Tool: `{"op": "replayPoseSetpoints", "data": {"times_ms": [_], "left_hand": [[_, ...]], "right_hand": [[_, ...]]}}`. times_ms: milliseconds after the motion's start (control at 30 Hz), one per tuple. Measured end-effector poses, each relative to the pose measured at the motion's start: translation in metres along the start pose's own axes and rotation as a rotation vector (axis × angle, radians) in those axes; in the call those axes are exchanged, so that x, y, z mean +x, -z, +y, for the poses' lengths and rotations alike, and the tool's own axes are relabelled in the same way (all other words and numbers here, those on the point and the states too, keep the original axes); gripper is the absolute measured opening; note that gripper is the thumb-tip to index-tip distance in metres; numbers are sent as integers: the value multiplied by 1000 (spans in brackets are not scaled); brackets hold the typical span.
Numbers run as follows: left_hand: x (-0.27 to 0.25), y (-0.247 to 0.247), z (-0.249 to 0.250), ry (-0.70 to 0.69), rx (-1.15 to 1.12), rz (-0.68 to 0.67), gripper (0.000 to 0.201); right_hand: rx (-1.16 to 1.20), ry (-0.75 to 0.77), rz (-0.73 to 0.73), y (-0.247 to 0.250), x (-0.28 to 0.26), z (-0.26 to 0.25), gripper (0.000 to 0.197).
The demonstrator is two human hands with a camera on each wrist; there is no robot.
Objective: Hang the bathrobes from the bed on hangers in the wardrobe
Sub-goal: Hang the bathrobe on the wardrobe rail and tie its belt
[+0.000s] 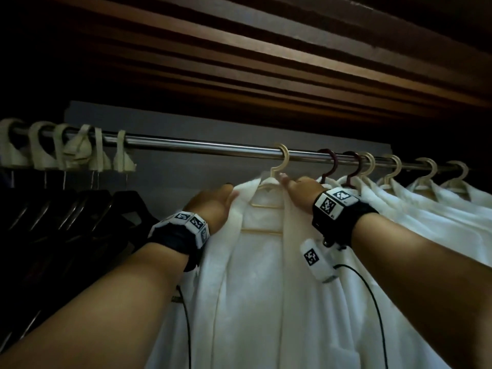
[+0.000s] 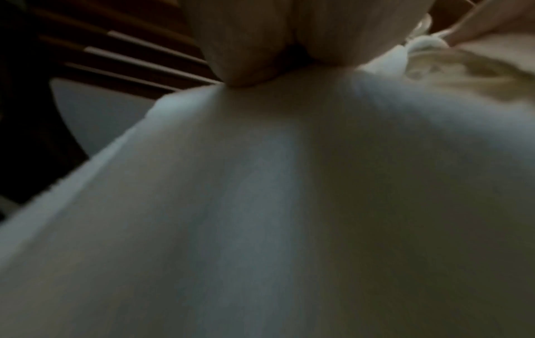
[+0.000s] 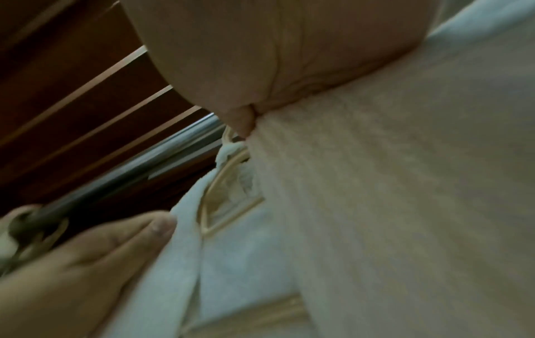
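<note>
Your white bathrobe (image 1: 255, 275) hangs on a cream hanger (image 1: 278, 166) whose hook sits over the metal rail (image 1: 202, 145) of the wardrobe, below the brown slatted top (image 1: 266, 62). Your left hand (image 1: 213, 202) lies against the robe's left shoulder, near the collar; in the right wrist view its fingers (image 3: 124, 237) lie straight and together against the edge of the cloth. Your right hand (image 1: 299, 186) is on the robe's right shoulder, just under the hanger's neck, palm pressed on the cloth; whether its fingers are curled round the cloth or flat you cannot tell from these views. To the right, more white bathrobes (image 1: 415, 206) hang close together on cream and dark red hangers. To the left, black hangers (image 1: 66, 217) hang from the rail on cream loops (image 1: 80, 147), well apart from your robe.
</note>
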State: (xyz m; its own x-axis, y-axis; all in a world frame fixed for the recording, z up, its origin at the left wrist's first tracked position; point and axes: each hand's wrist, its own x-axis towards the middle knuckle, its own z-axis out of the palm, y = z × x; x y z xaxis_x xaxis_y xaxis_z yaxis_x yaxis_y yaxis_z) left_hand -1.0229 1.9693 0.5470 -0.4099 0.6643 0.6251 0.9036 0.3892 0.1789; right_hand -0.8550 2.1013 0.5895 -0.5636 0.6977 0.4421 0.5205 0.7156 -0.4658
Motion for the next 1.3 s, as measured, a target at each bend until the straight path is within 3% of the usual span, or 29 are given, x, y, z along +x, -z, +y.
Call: {"op": "replayPoseSetpoints", "data": {"times_ms": [133,267,400,433,500,533,633,733,833,933,1033,1100,1200,1300], "left_hand": [[12,6,-8,125,-39,84,35],[13,6,-13,263,-222,246,33],[0,-10,-14,267,-180,250,49],[-4,-15,-18,252,-129,229,56],[-10,-25,-34,275,-81,238,68],[-15,-30,-43,319,-103,258,71],[-33,-44,-59,470,-333,353,70],[-60,-64,-61,539,-481,332,80],[-92,-98,-79,563,-583,205,80],[-132,-130,-94,604,-590,-14,61],[-168,-150,-90,626,-622,6,25],[-179,-152,-85,638,-666,37,31],[-167,-138,-81,587,-664,181,32],[-133,-105,-69,517,-635,468,39]], "right_hand": [[-175,29,22,-6,-8,9,73],[-251,34,79,-11,-8,19,78],[-294,37,74,-18,2,24,103],[-299,84,68,-18,4,29,101],[-323,204,78,-19,3,39,69],[-338,214,132,-21,1,43,62],[-371,152,383,-37,-15,51,86],[-458,162,368,-65,-29,66,125],[-473,223,378,-85,-48,85,136],[-472,212,294,-107,-71,89,130],[-393,227,228,-145,-98,88,122],[-321,292,271,-169,-118,82,114],[-341,407,275,-176,-126,58,91],[-185,316,350,-143,-108,23,76]]}}
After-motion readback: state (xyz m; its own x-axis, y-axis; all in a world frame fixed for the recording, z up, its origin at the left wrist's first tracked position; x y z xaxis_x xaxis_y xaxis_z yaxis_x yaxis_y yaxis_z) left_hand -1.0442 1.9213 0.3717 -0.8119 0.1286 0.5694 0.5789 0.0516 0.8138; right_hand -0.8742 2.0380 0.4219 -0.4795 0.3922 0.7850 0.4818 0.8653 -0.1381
